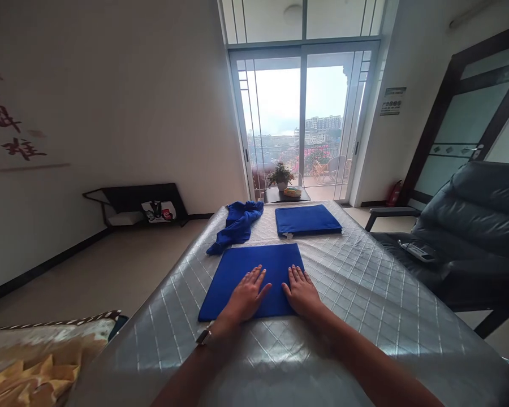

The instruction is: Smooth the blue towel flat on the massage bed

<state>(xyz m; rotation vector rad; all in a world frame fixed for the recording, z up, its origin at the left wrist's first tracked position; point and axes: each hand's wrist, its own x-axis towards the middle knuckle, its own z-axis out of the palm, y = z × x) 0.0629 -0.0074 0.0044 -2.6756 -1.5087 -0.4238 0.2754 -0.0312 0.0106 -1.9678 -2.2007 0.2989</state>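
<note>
A flat blue folded cloth (pixel 237 271) lies on the silver quilted table cover (pixel 356 282). My left hand (pixel 246 295) rests palm down on its middle, fingers stretched out and slightly apart. On its right edge lies my right hand (pixel 302 291), also flat with the thumb spread. Neither hand grips anything. Beyond the cloth, at the right, sits a neat stack of folded blue cloths (pixel 309 219) with a small white tag at its near edge. A crumpled blue cloth (pixel 240 223) lies to the left of that stack, close to the flat one.
A black armchair (pixel 470 226) with a remote-like device (pixel 418 251) on its seat stands at the right. A patterned bed or couch with yellow cloth (pixel 34 379) is at the lower left. Past the table's far edge, a small table holds a potted plant (pixel 281 176) before glass doors.
</note>
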